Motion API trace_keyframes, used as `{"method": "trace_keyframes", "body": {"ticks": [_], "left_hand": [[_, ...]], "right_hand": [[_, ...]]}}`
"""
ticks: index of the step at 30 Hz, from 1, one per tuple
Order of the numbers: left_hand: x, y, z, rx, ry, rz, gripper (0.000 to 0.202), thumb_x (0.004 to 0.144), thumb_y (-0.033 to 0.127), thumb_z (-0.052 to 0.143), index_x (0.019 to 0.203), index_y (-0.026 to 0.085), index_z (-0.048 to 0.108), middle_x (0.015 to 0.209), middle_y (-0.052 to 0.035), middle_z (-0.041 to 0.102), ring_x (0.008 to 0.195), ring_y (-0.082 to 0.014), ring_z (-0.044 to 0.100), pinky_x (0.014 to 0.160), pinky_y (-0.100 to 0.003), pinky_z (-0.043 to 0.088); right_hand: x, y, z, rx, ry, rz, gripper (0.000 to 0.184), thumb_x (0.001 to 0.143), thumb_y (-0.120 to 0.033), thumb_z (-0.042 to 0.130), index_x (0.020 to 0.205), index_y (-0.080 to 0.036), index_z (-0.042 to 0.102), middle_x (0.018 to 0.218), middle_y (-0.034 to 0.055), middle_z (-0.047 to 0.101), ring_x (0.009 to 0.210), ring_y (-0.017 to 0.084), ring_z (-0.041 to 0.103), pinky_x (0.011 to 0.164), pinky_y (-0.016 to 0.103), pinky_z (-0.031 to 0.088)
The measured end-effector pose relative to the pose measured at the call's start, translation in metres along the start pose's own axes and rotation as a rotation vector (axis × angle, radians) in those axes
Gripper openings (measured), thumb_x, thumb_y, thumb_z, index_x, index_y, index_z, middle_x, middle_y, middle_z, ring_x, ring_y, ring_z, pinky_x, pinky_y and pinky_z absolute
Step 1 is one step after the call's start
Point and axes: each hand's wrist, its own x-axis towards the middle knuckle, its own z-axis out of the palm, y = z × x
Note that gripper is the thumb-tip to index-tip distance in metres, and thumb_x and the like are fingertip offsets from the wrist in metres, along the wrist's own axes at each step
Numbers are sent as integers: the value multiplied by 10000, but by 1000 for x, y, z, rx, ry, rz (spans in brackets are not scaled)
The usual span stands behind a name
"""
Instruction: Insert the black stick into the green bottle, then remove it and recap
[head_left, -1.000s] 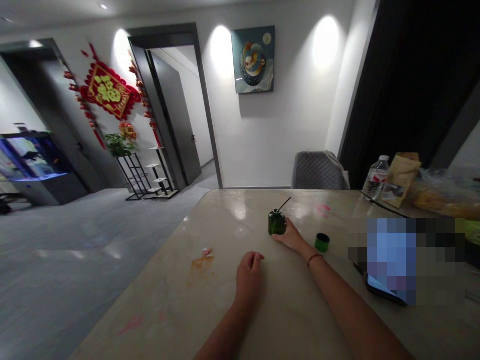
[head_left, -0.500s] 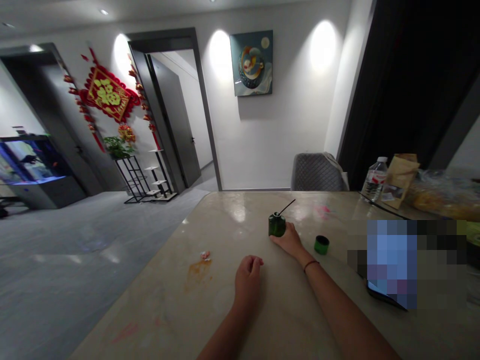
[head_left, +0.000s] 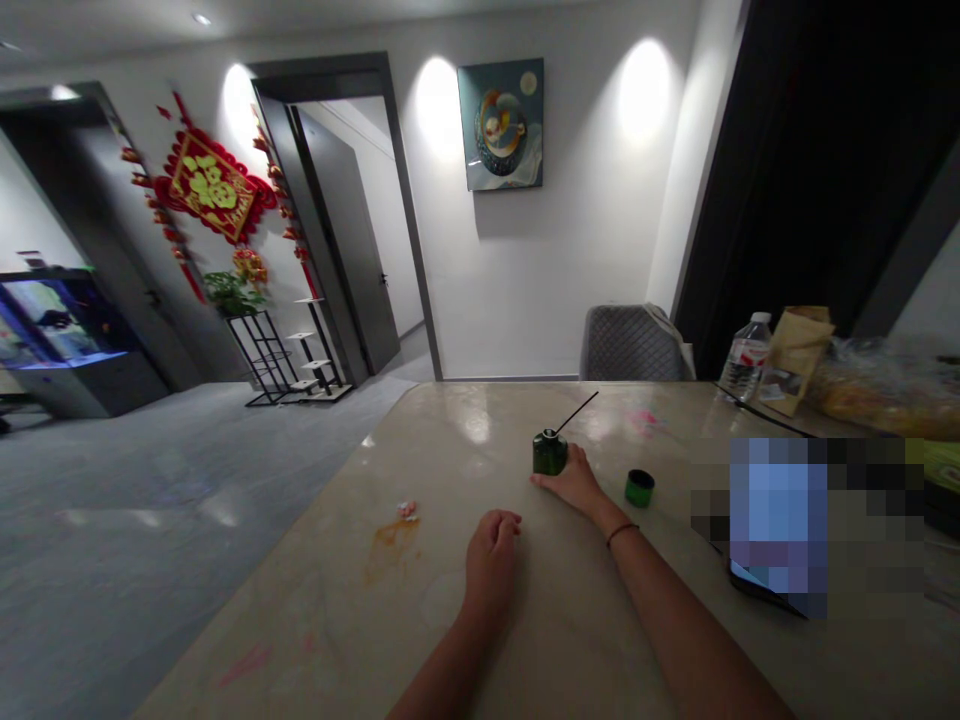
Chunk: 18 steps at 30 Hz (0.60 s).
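A small dark green bottle (head_left: 549, 453) with a thin black stick slanting out of its neck stands upright near the middle of the beige marble table (head_left: 420, 560). My right hand (head_left: 574, 482) rests on the table against the bottle's right side, fingers curled around its base. A green round cap (head_left: 640, 487) lies just right of that hand. My left hand (head_left: 491, 548) lies on the table nearer to me in a loose fist, holding nothing visible.
An orange stain and a small crumpled scrap (head_left: 408, 510) mark the table to the left. At the right stand a water bottle (head_left: 744, 358), a brown paper bag (head_left: 795, 358), plastic bags and a dark tablet edge (head_left: 765, 590). A grey chair (head_left: 631, 344) sits behind the table.
The stick in the bottle has tilted further to the right. Both hands stay where they were; the view has shifted slightly.
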Motion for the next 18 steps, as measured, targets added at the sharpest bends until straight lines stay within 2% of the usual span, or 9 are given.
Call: {"method": "trace_keyframes", "body": {"ticks": [5,9,12,15,18], "left_hand": [[0,1,0,3,9,8,223,725,299,327,598,200,482,763,-56,622,783,-192,562,734,-298,409],[0,2,0,9,9,3,218,721,296,335,607,200,493,755,-51,621,777,-193,561,731,-299,407],[0,2,0,12,5,-2,220,724,296,336,614,199,501,751,-51,621,779,-191,562,728,-290,405],[0,2,0,19,-1,-7,226,734,298,337,635,196,512,757,-50,623,784,-187,563,732,-282,401],[0,0,1,30,-11,-9,234,747,298,337,661,191,526,758,-47,625,786,-184,564,735,-279,400]], "right_hand": [[-1,-1,-2,52,-4,24,565,445,-337,715,934,-154,498,984,87,548,948,252,522,843,378,422],[-3,-1,-12,225,-153,40,587,476,-262,705,1000,-149,464,975,74,573,907,220,557,830,361,434],[-5,-3,-16,276,-232,49,656,458,-256,732,1039,-154,445,991,77,579,921,216,561,830,351,434],[-8,-6,-13,241,-198,58,707,439,-320,754,1046,-156,429,997,90,577,922,228,562,816,357,439],[-9,-11,-5,173,-79,86,676,442,-393,743,994,-156,432,969,100,574,906,245,564,801,369,445]]}}
